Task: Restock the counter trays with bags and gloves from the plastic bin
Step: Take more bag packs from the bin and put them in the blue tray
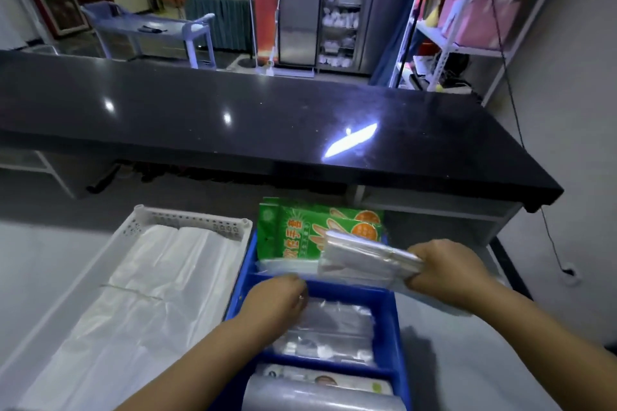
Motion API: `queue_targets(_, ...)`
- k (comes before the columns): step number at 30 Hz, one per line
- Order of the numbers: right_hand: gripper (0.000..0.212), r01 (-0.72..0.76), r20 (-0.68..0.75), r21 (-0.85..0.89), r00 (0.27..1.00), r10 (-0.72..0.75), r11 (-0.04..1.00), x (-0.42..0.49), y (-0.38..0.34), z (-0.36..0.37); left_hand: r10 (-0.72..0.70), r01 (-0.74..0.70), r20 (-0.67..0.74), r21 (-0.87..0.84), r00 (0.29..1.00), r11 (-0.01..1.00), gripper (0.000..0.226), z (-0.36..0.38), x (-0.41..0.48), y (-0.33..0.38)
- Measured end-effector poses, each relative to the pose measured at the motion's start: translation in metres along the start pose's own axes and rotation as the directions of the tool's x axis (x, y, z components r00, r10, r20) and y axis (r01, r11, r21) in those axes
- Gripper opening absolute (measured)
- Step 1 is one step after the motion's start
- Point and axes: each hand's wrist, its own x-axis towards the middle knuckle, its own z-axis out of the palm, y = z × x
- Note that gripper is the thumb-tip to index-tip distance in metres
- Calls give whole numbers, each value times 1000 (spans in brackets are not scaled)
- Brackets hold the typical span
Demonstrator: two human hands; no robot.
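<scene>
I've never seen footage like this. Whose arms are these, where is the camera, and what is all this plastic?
No machine here: a person wears one camera on the head, looking down at their own two hands. The right hand grips a bundle of clear bags above a blue divided tray. Its far compartment holds green glove packs. The left hand is curled at the divider; whether it holds anything is unclear. A white tray to the left holds white bags. A black counter lies beyond.
</scene>
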Motion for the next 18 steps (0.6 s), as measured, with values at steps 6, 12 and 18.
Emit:
queue_targets(6, 9, -74, -5, 111, 997, 75, 991, -4, -14, -4, 96, -136, 216, 178, 972, 975, 44, 20, 9, -1)
queue_targets(12, 14, -14, -32, 166, 999, 19, 986, 1, -45, 5, 115, -153, 187, 203, 976, 967, 34, 18, 4, -8)
queue_targets(18, 13, 75, -65, 166, 996, -65, 983, 12, -81, 19, 114, -130, 222, 61, 968, 990, 27, 3, -11, -7)
